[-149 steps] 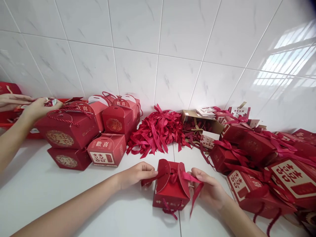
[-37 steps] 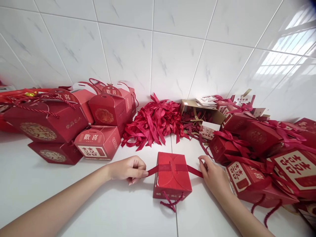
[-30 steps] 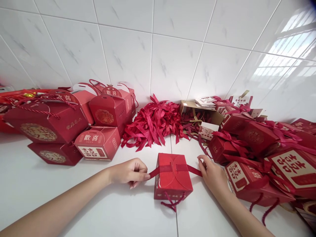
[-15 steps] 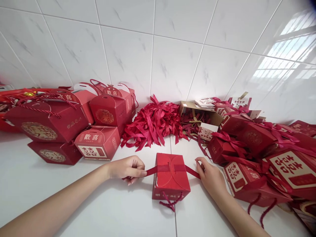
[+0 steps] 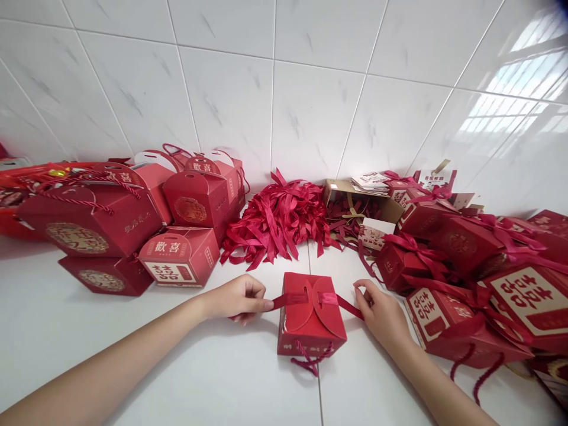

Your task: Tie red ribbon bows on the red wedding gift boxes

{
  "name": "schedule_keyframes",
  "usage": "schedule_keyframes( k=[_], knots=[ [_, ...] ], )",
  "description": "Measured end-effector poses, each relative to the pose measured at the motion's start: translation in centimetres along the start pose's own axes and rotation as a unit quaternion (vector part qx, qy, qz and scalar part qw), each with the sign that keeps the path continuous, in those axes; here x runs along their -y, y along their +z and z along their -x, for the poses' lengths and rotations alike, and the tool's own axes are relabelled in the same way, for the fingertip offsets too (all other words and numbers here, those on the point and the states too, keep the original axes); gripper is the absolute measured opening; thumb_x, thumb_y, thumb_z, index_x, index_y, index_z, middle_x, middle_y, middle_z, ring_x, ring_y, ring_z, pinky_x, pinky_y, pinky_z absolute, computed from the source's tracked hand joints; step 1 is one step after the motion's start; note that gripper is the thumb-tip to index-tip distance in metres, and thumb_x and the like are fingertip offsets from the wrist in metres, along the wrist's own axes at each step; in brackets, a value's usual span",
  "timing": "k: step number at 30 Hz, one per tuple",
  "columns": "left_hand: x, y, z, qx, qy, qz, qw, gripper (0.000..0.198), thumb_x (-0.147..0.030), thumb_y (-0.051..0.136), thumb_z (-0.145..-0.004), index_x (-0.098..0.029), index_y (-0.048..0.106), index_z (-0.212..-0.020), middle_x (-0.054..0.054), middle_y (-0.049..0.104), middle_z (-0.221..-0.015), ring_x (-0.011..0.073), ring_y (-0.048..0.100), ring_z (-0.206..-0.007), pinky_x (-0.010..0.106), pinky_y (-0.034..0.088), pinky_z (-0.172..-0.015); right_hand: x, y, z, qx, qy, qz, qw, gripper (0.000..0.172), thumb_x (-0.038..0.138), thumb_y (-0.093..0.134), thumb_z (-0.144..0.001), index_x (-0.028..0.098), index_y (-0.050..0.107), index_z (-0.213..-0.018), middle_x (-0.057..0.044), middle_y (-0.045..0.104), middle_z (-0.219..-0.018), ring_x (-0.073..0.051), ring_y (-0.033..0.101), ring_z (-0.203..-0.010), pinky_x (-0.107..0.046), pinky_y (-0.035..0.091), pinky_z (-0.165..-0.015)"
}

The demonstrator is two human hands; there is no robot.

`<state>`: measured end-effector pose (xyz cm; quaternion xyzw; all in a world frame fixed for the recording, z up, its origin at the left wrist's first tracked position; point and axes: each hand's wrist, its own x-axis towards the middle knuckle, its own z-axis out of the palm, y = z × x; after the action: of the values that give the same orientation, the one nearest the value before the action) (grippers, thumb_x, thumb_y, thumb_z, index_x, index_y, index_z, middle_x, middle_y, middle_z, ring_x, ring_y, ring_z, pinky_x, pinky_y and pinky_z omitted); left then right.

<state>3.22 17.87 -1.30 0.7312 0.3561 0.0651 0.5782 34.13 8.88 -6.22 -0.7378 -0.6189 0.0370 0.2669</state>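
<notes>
A small red gift box [image 5: 310, 331] stands on the white tiled surface between my hands, with a twisted cord handle [image 5: 308, 358] hanging at its near side. Its curved top flaps are folded together, and a red ribbon [image 5: 293, 299] passes through slots in them. My left hand [image 5: 244, 300] pinches the ribbon's left end, pulled out beside the box. On the other side, my right hand [image 5: 375, 305] grips the right end of the ribbon. Both ends slope from the box top to my fingers.
Red gift boxes [image 5: 180, 257] are stacked at the left. A heap of loose red ribbons [image 5: 284, 219] lies by the tiled wall [image 5: 310, 118]. Beside it is an open carton [image 5: 390, 210] of dark red strips. Ribbon-tied boxes [image 5: 448, 319] crowd the right.
The two top flaps have parted slightly at the middle, and the ribbon now threads through their slots with a brighter stretch on the right. Both hands keep hold of the ribbon ends.
</notes>
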Motion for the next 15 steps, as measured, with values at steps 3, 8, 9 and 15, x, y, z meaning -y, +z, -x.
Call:
schedule_keyframes(
  k=[3, 8, 9, 15],
  knots=[
    [-1.6, -0.4, 0.1, -0.13, 0.071, -0.024, 0.989, 0.034, -0.047, 0.064, -0.073, -0.018, 0.047, -0.071, -0.003, 0.055, -0.065, 0.0091, 0.05, -0.053, 0.019, 0.039, -0.049, -0.5, 0.2, -0.4, -0.002, 0.008, -0.058, 0.998, 0.027, 0.04, 0.04, -0.088, 0.021, 0.058, -0.093, 0.001, 0.057, -0.055, -0.017, 0.05, -0.048, -0.026, 0.035, -0.051],
    [-5.3, -1.1, 2.8, -0.21, 0.051, -0.168, 0.962, 0.029, -0.042, 0.054, -0.082, -0.017, 0.054, -0.067, 0.0, 0.057, -0.068, 0.0138, 0.053, -0.066, 0.022, 0.041, -0.061, 0.2, -1.0, -0.2, -0.078, -0.013, -0.143, 0.987, 0.026, 0.04, 0.043, -0.088, 0.019, 0.058, -0.089, -0.007, 0.064, -0.084, -0.018, 0.057, -0.071, -0.026, 0.042, -0.061],
    [-5.7, -0.8, 3.5, -0.133, 0.021, -0.187, 0.973, 0.028, -0.041, 0.052, -0.083, -0.018, 0.058, -0.068, 0.0, 0.058, -0.066, 0.0142, 0.055, -0.063, 0.022, 0.04, -0.058, 0.7, -1.4, 0.0, -0.081, -0.025, -0.154, 0.985, 0.027, 0.041, 0.043, -0.088, 0.018, 0.057, -0.083, -0.006, 0.063, -0.08, -0.018, 0.056, -0.069, -0.026, 0.041, -0.059],
    [-3.4, 3.7, 5.2, -0.009, -0.006, -0.21, 0.978, 0.017, -0.031, 0.057, -0.077, -0.023, 0.066, -0.089, 0.0, 0.057, -0.053, 0.0177, 0.05, -0.043, 0.026, 0.031, -0.042, 3.7, -3.9, 1.9, 0.255, -0.136, -0.228, 0.93, 0.047, 0.044, 0.032, -0.094, 0.018, 0.059, -0.067, -0.001, 0.06, -0.064, -0.015, 0.053, -0.061, -0.023, 0.04, -0.058]
  ],
)
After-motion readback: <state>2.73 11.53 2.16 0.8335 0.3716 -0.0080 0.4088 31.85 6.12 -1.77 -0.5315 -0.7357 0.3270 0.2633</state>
